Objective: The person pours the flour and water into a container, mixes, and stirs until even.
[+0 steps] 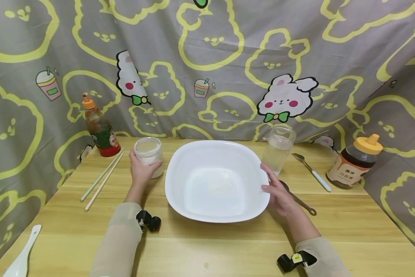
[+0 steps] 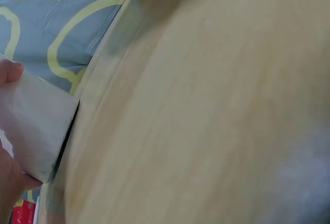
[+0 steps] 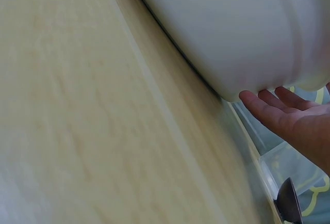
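A frosted white cup (image 1: pixel 148 154) stands on the table (image 1: pixel 207 238), gripped by the left hand (image 1: pixel 142 172). The right hand (image 1: pixel 278 192) rests straight fingers (image 3: pixel 268 111) against the wide white bowl (image 1: pixel 216 181); only the right wrist view shows them under its rim.

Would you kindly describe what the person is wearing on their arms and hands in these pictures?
Both hands are bare: the left hand and right hand wear no gloves or rings that show. Each forearm is covered by a pale beige, slightly sheer sleeve. A small black camera is strapped at each wrist; the right one bears a yellow mark.
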`<state>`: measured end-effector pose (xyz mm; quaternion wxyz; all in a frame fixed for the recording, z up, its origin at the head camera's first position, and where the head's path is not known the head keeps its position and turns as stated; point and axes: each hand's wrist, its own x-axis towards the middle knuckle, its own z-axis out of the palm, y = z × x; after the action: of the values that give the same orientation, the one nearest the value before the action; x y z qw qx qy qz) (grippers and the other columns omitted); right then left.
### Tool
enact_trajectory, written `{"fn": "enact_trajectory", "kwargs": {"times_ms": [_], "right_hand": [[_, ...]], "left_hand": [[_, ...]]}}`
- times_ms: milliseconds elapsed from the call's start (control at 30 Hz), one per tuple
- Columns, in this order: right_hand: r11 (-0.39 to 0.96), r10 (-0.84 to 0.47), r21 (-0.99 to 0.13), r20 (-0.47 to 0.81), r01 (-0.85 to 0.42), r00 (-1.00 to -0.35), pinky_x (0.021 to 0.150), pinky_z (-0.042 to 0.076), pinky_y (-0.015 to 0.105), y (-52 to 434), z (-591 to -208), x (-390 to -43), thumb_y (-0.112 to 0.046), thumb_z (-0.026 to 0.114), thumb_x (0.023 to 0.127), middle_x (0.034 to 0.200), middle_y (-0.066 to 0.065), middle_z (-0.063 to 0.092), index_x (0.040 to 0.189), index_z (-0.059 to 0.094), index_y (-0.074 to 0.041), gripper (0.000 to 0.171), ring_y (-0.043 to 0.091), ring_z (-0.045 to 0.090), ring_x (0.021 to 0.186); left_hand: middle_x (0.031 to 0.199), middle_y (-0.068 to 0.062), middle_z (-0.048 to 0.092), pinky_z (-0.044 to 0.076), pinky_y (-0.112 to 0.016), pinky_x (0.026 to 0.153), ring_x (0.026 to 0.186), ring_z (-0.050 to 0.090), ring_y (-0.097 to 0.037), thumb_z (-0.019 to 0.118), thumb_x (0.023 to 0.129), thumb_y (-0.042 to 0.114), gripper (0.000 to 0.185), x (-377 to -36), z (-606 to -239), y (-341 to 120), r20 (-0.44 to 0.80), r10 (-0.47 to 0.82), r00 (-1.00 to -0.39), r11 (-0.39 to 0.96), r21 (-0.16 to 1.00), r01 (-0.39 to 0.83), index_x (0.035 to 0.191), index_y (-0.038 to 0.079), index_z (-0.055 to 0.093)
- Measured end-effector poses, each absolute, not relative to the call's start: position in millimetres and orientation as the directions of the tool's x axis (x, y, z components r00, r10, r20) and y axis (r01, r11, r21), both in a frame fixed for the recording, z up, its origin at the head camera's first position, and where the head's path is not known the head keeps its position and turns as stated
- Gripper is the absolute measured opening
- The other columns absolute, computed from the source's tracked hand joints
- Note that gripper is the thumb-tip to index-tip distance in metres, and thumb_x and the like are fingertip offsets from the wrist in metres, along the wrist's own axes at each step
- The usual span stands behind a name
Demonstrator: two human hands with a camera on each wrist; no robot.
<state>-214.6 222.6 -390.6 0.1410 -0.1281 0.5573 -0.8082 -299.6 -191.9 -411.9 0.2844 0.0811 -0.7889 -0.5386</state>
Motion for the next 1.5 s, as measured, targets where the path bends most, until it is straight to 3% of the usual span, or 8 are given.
{"fn": "enact_trajectory", "kwargs": {"times_ms": [333,533,733,900,1067,1200,1333,1500], "right_hand": [[-0.35,-0.366,-0.931,0.039,0.099,-0.93,0.071,0.047,0.042,222,-391,-215,0.003,0.038,0.085,0.123,0.013,0.03,0.138,0.015,-0.024,0.064,0.026,0.051,0.094],[-0.35,-0.362,-0.932,0.046,0.09,-0.931,0.072,0.046,0.042,223,-391,-216,0.002,0.04,0.085,0.125,0.015,0.028,0.138,0.015,-0.024,0.064,0.027,0.051,0.095],[-0.35,-0.373,-0.932,0.045,0.096,-0.927,0.071,0.047,0.042,223,-391,-216,0.003,0.039,0.085,0.124,0.014,0.029,0.138,0.015,-0.024,0.064,0.026,0.051,0.094],[-0.353,-0.365,-0.931,0.045,0.094,-0.93,0.07,0.047,0.042,223,-391,-215,0.003,0.039,0.085,0.124,0.014,0.03,0.138,0.015,-0.024,0.064,0.026,0.053,0.092],[-0.343,-0.365,-0.934,0.038,0.097,-0.93,0.069,0.047,0.043,223,-391,-215,0.002,0.039,0.085,0.123,0.015,0.03,0.138,0.014,-0.025,0.064,0.027,0.053,0.091],[-0.342,-0.367,-0.935,0.038,0.097,-0.93,0.069,0.047,0.043,223,-390,-215,0.003,0.038,0.085,0.123,0.015,0.03,0.138,0.014,-0.024,0.064,0.028,0.053,0.091],[-0.346,-0.362,-0.933,0.04,0.095,-0.931,0.07,0.047,0.042,223,-390,-215,0.003,0.038,0.085,0.123,0.015,0.03,0.138,0.014,-0.024,0.064,0.027,0.053,0.091],[-0.342,-0.363,-0.935,0.039,0.094,-0.931,0.069,0.047,0.042,224,-390,-214,0.003,0.038,0.085,0.123,0.015,0.03,0.138,0.013,-0.024,0.064,0.027,0.054,0.091]], "left_hand": [[0.126,-0.016,0.034,0.026,-0.043,0.094,0.113,0.034,-0.03,0.08,0.054,0.021,0.099,-297,-420,-194,0.38,-0.442,-0.813,0.388,0.898,0.208,0.131,0.013,0.019],[0.138,-0.015,0.018,0.016,-0.041,0.099,0.123,0.019,-0.027,0.078,0.059,0.03,0.109,-284,-410,-194,0.345,-0.445,-0.827,0.353,0.916,0.192,0.138,0.017,0.005],[0.138,-0.01,0.019,0.012,-0.041,0.1,0.124,0.012,-0.022,0.075,0.061,0.035,0.095,-266,-386,-188,0.531,-0.521,-0.668,0.526,0.816,0.238,0.137,0.014,0.02],[0.126,-0.009,0.036,0.022,-0.039,0.095,0.116,0.028,-0.021,0.074,0.065,0.018,0.07,-251,-360,-179,0.685,-0.451,-0.572,0.545,0.719,0.431,0.126,0.011,0.042],[0.109,-0.015,0.052,0.036,-0.037,0.088,0.102,0.045,-0.025,0.065,0.072,-0.001,0.045,-235,-338,-169,0.603,-0.3,-0.739,0.171,0.796,0.58,0.115,0.003,0.052],[0.116,-0.021,0.046,0.038,-0.031,0.088,0.104,0.044,-0.031,0.058,0.079,0.0,0.045,-228,-332,-167,0.446,-0.119,-0.887,-0.028,0.892,0.452,0.122,0.002,0.044],[0.124,-0.025,0.038,0.041,-0.029,0.084,0.108,0.042,-0.033,0.053,0.083,0.006,0.051,-230,-343,-170,0.317,0.017,-0.948,-0.088,0.945,0.315,0.13,0.002,0.033],[0.129,-0.027,0.029,0.036,-0.043,0.088,0.11,0.04,-0.031,0.048,0.085,0.006,0.057,-238,-367,-172,0.214,0.147,-0.966,-0.184,0.965,0.186,0.135,0.005,0.022]]}}
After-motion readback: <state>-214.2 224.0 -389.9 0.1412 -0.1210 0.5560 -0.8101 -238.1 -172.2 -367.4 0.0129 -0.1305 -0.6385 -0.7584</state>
